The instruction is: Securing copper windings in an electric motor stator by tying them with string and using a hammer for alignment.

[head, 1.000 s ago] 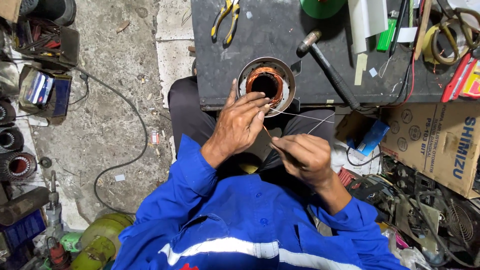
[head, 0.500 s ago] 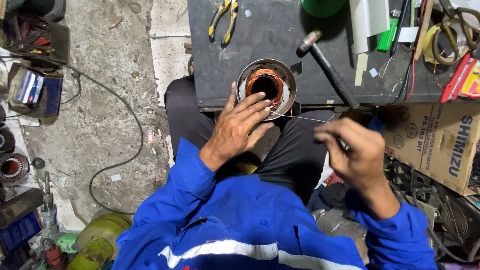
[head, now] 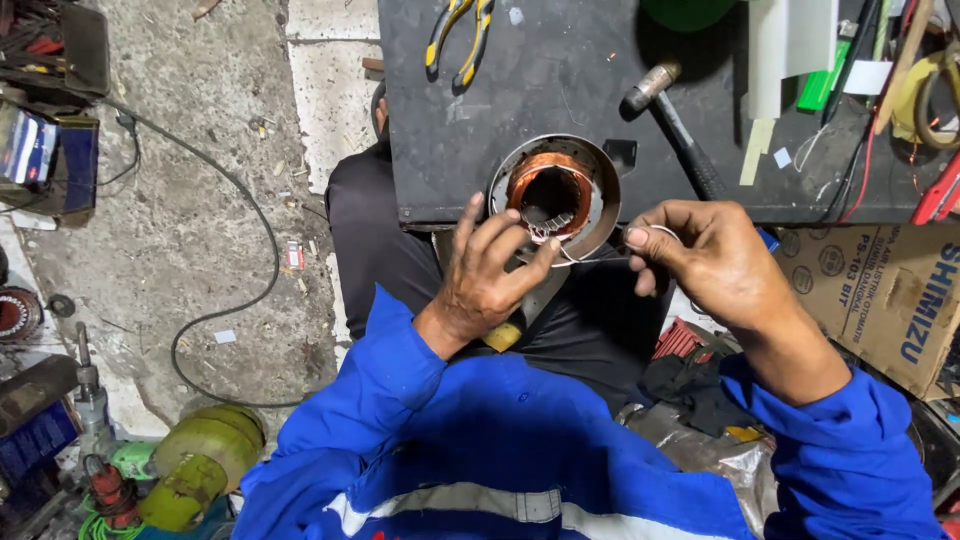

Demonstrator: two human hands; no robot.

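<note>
Here the left hand (head: pixel 490 275) is bracing the copper-wound stator (head: pixel 553 195) at the worktop (head: pixel 560 80) edge, fingers spread open, while the right hand (head: pixel 705 260) is pinching thin wire (head: pixel 600 258) taut.

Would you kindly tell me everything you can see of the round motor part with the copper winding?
The round motor part is a grey metal ring with bright copper windings lining a dark open middle. It sits at the near edge of the dark table, facing up. The left hand rests its fingertips on its near rim; the right hand pinches a thin pale wire that runs into it. Its underside is hidden.
</note>
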